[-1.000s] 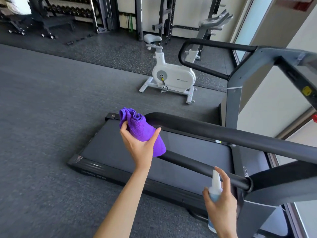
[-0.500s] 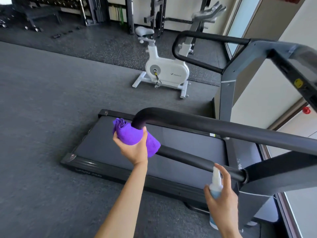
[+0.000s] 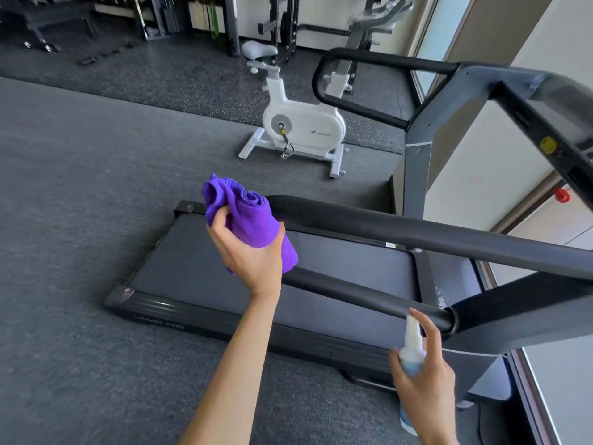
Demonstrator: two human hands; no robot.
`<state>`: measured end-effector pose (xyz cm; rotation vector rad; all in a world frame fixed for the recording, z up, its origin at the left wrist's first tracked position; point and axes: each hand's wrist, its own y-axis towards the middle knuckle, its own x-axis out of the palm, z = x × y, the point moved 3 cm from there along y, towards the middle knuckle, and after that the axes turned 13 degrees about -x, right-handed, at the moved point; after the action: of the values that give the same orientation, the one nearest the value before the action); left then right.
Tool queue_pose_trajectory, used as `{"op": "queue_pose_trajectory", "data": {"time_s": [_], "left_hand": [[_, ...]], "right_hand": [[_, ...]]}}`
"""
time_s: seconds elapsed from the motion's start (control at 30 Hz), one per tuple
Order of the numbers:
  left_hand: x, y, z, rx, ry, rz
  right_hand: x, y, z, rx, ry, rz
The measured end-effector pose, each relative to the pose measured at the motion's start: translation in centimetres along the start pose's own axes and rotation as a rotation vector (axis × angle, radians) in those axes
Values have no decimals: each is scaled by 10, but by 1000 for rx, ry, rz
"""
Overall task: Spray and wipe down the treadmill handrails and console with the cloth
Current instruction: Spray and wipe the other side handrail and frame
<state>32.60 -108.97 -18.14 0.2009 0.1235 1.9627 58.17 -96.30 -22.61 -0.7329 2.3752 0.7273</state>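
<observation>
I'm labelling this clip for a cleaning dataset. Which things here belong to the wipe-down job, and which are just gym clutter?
Part of the job:
purple cloth, in the left hand
spray bottle, in the right hand
near handrail
far handrail
console

Just around:
white exercise bike
weight racks by the back wall

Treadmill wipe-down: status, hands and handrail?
Left hand gripping bunched purple cloth at near black padded handrail's curved end. Right hand holding small white spray bottle below rail. Nothing blocking.

The white exercise bike (image 3: 305, 126) bears a brand reading roughly "MERACH".
</observation>
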Motion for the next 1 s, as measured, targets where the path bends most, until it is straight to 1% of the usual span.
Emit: {"op": "queue_pose_trajectory", "data": {"time_s": [0.1,0.27,0.4,0.47,0.57,0.63,0.73,0.9,1.0], "left_hand": [[-2,1,-6,-41,37,4],[-4,4,-15,-62,40,8],[-10,1,-32,-154,42,50],[-11,-3,-42,-245,37,66],[-9,-16,-54,-490,-22,127],[-3,-29,-59,-665,-96,179],[7,-48,-65,-839,-237,240],[25,-93,-72,-1025,-309,231],[40,-124,-73,-1057,-303,213]], "right_hand": [[7,0,-1,12,3,3],[12,0,-7,20,29,1],[6,-2,-10,8,52,26],[2,-4,-9,6,42,40],[-4,-8,-6,16,28,39],[-6,-12,-3,25,35,38],[-11,-14,2,27,39,29],[-20,-9,15,38,42,43],[-26,-4,27,48,56,52]]}}
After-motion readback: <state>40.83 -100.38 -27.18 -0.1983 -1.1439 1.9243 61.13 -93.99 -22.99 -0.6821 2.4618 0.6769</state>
